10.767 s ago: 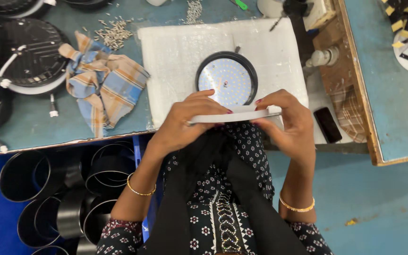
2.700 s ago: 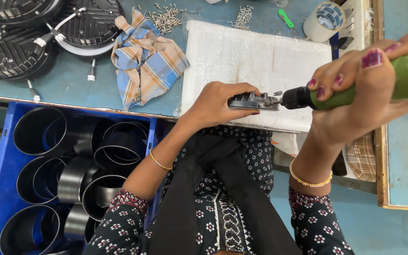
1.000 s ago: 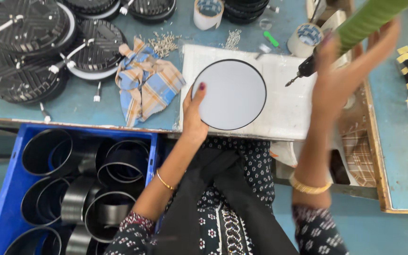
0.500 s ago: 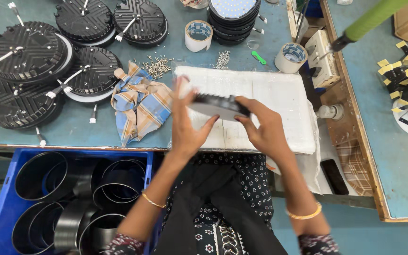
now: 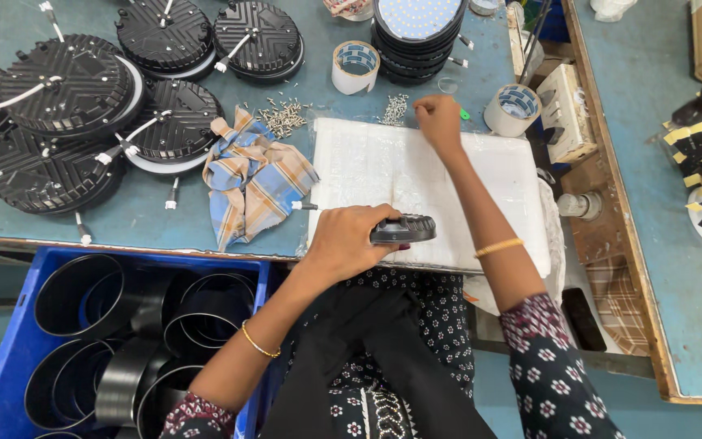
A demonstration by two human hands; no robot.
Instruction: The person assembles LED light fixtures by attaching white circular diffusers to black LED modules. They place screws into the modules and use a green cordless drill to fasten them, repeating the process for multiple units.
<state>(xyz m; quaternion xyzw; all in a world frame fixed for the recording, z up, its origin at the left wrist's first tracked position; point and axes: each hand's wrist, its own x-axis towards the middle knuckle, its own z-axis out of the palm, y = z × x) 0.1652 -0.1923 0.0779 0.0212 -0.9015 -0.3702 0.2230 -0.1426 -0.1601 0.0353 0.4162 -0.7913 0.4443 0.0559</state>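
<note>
My left hand (image 5: pixel 349 240) grips a round black lamp body (image 5: pixel 404 229), held on edge at the near side of a white foam pad (image 5: pixel 383 167). A short white wire sticks out to the left of that hand. My right hand (image 5: pixel 439 120) reaches to the pad's far edge, fingers curled beside a small heap of screws (image 5: pixel 396 107). Whether it pinches a screw is hidden.
Finished black finned lamps (image 5: pixel 67 89) lie at the far left, a stack of lamps with LED faces (image 5: pixel 420 28) at the back. Tape rolls (image 5: pixel 355 67) (image 5: pixel 517 108), a checked cloth (image 5: pixel 253 179) and more screws (image 5: pixel 283 118) lie around. A blue crate of black rings (image 5: pixel 115 341) stands below the table.
The green power screwdriver has left my right hand, which has moved from the lamp to the screw heap. My left hand keeps the lamp, now at the pad's near edge.
</note>
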